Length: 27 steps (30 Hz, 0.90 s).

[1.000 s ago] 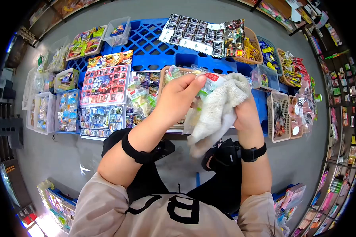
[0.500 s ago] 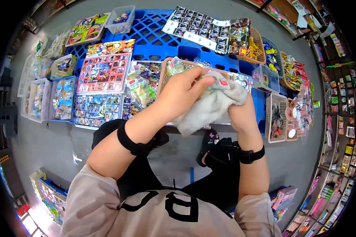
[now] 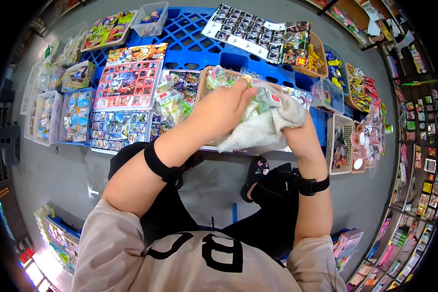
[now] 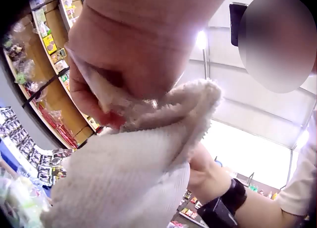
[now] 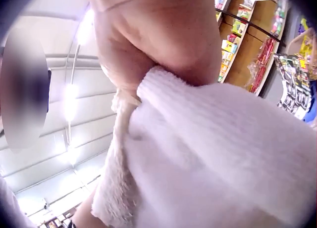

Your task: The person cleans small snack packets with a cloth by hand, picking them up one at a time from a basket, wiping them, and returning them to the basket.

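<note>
In the head view my left hand (image 3: 221,109) pinches a clear plastic packet with a red label (image 3: 276,99) and greenish contents. My right hand (image 3: 301,138) grips a white fluffy cloth (image 3: 250,132), which lies against the packet and hangs below it. Up close in the left wrist view, the cloth (image 4: 119,173) covers most of the packet under the left fingers. The right wrist view has the cloth (image 5: 213,144) bunched in the right hand (image 5: 158,40), whose fingertips are hidden. Behind the left hand is a tan basket (image 3: 203,86) with similar packets.
Similar packets (image 3: 171,104) lie heaped left of the basket on printed card sheets (image 3: 127,80). A blue pallet (image 3: 187,41) bears them, with bins of snacks (image 3: 76,114) at left and baskets (image 3: 339,146) at right. A strip of black packets (image 3: 255,36) lies at the back.
The cloth has shifted from hanging low at the right to spreading under and around the packet. More of the packet shows now than half a second ago. Both hands keep their holds.
</note>
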Each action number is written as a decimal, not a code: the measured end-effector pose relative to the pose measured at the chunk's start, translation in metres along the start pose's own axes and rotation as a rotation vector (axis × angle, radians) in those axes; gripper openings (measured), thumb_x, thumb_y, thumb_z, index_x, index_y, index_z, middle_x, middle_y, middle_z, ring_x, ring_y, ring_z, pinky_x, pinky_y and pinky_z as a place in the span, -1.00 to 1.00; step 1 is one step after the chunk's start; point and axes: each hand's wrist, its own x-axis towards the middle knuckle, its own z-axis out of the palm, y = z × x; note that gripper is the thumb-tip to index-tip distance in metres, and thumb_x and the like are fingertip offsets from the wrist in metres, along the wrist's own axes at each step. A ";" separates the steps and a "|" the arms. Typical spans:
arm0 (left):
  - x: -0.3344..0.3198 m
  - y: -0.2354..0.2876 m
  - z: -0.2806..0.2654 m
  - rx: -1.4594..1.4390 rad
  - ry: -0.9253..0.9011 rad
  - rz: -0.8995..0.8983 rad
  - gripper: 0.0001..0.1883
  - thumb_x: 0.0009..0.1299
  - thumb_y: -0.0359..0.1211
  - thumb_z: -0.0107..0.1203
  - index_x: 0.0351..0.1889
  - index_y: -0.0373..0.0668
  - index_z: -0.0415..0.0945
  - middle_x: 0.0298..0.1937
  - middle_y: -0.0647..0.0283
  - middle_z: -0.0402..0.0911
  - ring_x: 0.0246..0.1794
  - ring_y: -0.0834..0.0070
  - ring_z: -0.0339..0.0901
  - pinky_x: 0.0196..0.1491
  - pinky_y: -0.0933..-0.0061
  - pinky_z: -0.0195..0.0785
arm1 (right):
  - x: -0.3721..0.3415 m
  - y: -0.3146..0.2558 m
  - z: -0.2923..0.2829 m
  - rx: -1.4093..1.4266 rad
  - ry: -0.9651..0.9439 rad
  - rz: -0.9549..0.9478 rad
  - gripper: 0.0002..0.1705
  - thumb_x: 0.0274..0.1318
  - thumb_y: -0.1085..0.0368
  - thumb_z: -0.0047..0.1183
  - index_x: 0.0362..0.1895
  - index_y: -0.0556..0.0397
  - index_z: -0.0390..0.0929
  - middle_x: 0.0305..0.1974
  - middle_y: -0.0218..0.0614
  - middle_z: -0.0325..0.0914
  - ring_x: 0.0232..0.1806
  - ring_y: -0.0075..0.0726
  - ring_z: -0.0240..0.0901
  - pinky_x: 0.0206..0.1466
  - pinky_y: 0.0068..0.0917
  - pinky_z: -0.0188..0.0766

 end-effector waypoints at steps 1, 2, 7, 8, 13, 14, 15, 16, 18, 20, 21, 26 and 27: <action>0.001 -0.002 -0.001 -0.010 0.034 0.004 -0.69 0.36 -0.14 -0.25 -0.37 -0.22 0.25 -0.66 -0.08 0.43 -0.57 -0.04 0.41 -0.50 0.07 0.26 | -0.001 -0.002 0.000 0.041 0.010 -0.026 -0.66 -0.15 0.48 0.00 -0.16 0.16 0.46 -0.26 -0.27 0.52 -0.21 -0.45 0.42 -0.14 -0.55 0.31; 0.001 -0.001 -0.002 -0.010 0.034 0.003 -0.69 0.36 -0.14 -0.25 -0.37 -0.22 0.25 -0.66 -0.08 0.43 -0.57 -0.04 0.41 -0.50 0.07 0.26 | -0.002 -0.002 0.000 0.081 0.020 -0.051 -0.68 -0.14 0.47 0.01 -0.17 0.17 0.46 -0.26 -0.27 0.52 -0.21 -0.45 0.42 -0.14 -0.55 0.31; 0.002 0.009 -0.007 0.077 0.004 0.003 -0.68 0.37 -0.13 -0.25 -0.40 -0.21 0.24 -0.65 -0.04 0.40 -0.53 -0.05 0.39 -0.48 0.09 0.22 | 0.000 -0.004 0.000 -0.027 0.108 -0.037 -0.70 -0.12 0.40 0.07 -0.20 0.19 0.47 -0.27 -0.28 0.52 -0.23 -0.47 0.41 -0.16 -0.55 0.32; 0.002 0.008 -0.009 0.076 0.004 0.003 -0.68 0.37 -0.13 -0.25 -0.40 -0.21 0.24 -0.65 -0.04 0.40 -0.53 -0.05 0.39 -0.48 0.09 0.22 | 0.001 -0.005 -0.003 -0.109 0.101 -0.035 -0.70 -0.12 0.38 0.09 -0.21 0.19 0.47 -0.28 -0.29 0.52 -0.23 -0.47 0.41 -0.17 -0.55 0.32; 0.003 0.002 -0.020 0.312 -0.116 0.192 -0.68 0.34 -0.11 -0.24 -0.35 -0.17 0.32 -0.68 0.04 0.45 -0.64 0.07 0.44 -0.57 0.15 0.29 | -0.002 0.000 -0.022 -0.028 -0.198 0.048 -0.64 -0.13 0.37 0.09 -0.15 0.16 0.44 -0.23 -0.30 0.49 -0.23 -0.48 0.40 -0.19 -0.55 0.33; 0.002 0.003 -0.019 0.311 -0.113 0.190 -0.68 0.34 -0.11 -0.24 -0.35 -0.17 0.32 -0.68 0.04 0.45 -0.64 0.07 0.44 -0.57 0.15 0.29 | -0.002 0.004 -0.022 0.057 -0.274 0.013 -0.62 -0.13 0.36 0.09 -0.12 0.15 0.43 -0.22 -0.30 0.48 -0.23 -0.47 0.40 -0.18 -0.54 0.33; 0.000 0.004 -0.015 0.323 -0.160 0.218 -0.68 0.34 -0.10 -0.25 -0.36 -0.16 0.33 -0.68 0.05 0.45 -0.63 0.08 0.45 -0.57 0.15 0.29 | -0.002 -0.015 -0.011 0.034 -0.320 0.027 -0.59 -0.13 0.35 0.09 -0.09 0.14 0.40 -0.19 -0.30 0.47 -0.20 -0.46 0.39 -0.13 -0.53 0.31; -0.001 0.006 -0.012 0.335 -0.209 0.246 -0.67 0.35 -0.09 -0.25 -0.36 -0.16 0.33 -0.68 0.06 0.45 -0.62 0.10 0.45 -0.56 0.15 0.29 | -0.005 -0.012 -0.002 0.032 -0.321 0.029 -0.59 -0.13 0.35 0.09 -0.09 0.14 0.40 -0.19 -0.30 0.47 -0.20 -0.46 0.39 -0.13 -0.53 0.31; -0.002 0.010 -0.008 0.313 -0.239 0.213 -0.67 0.34 -0.09 -0.25 -0.38 -0.17 0.33 -0.66 0.05 0.46 -0.60 0.10 0.46 -0.54 0.14 0.30 | -0.009 -0.001 0.012 -0.080 -0.185 -0.132 -0.59 -0.12 0.34 0.07 -0.09 0.15 0.39 -0.21 -0.29 0.49 -0.21 -0.44 0.40 -0.13 -0.50 0.31; -0.002 0.010 -0.004 0.237 -0.129 0.173 -0.66 0.34 -0.10 -0.26 -0.38 -0.18 0.33 -0.64 0.04 0.47 -0.57 0.09 0.46 -0.52 0.12 0.31 | -0.010 -0.001 0.020 -0.065 -0.054 -0.080 -0.65 -0.11 0.38 0.03 -0.13 0.15 0.42 -0.25 -0.26 0.51 -0.24 -0.42 0.42 -0.15 -0.49 0.31; -0.002 0.010 -0.002 0.236 -0.130 0.173 -0.66 0.34 -0.10 -0.26 -0.38 -0.18 0.33 -0.64 0.04 0.47 -0.57 0.09 0.46 -0.52 0.12 0.31 | -0.008 0.003 0.020 -0.079 0.069 -0.083 -0.68 -0.10 0.40 0.00 -0.16 0.15 0.44 -0.29 -0.25 0.51 -0.25 -0.41 0.43 -0.17 -0.49 0.31; -0.001 0.020 -0.002 0.085 -0.068 0.187 -0.71 0.36 -0.17 -0.27 -0.41 -0.18 0.30 -0.66 0.01 0.42 -0.57 0.03 0.41 -0.43 0.10 0.24 | -0.006 0.015 0.021 0.115 0.337 -0.027 -0.71 -0.10 0.51 -0.16 -0.20 0.16 0.47 -0.31 -0.29 0.51 -0.25 -0.42 0.40 -0.15 -0.52 0.30; -0.001 0.019 -0.002 0.082 -0.065 0.187 -0.71 0.36 -0.17 -0.27 -0.41 -0.18 0.30 -0.66 0.01 0.42 -0.57 0.03 0.41 -0.43 0.10 0.24 | -0.007 0.014 0.021 0.112 0.336 -0.028 -0.71 -0.10 0.51 -0.16 -0.20 0.16 0.47 -0.31 -0.29 0.51 -0.25 -0.42 0.40 -0.15 -0.52 0.30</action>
